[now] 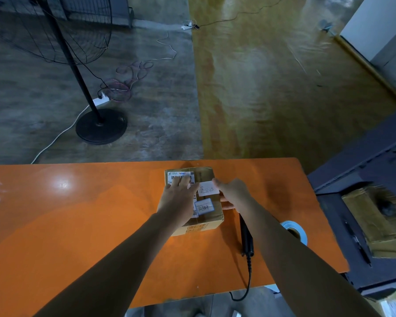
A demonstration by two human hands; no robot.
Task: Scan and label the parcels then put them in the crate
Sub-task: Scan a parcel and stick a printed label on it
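Sitting at the far middle of the glossy orange table (78,213), one brown cardboard parcel (212,218) is lying flat, its long side running away from the viewer; a white printed shipping label with barcode (181,176) is covering the far left of its top; a small blue-bordered handwritten sticker (204,206) is sitting nearer, on the same face.

Left hand (177,199) is lying palm-down on the parcel top, fingers straight and spread over the shipping label, gripping nothing.

Right hand (232,194) is clasping the parcel's right edge, fingers curling against its side; its thumb is pressing the right end of a white handwritten paper label (207,188) lying on the top.

Black handheld barcode scanner (246,234) is lying on the table just beside the parcel's near right corner, partly under the right forearm; its black cable (248,277) is trailing off the near edge.

Blue roll of tape (294,227) is sitting near the table's right end, partly hidden by the forearm.

Dark grey crate (357,156) is standing at the table's right end; a worn brown cardboard box (375,220) is lying in it; a black pen (357,243) is resting on its ledge.

Black pedestal fan (101,129) is standing on the floor beyond the table.
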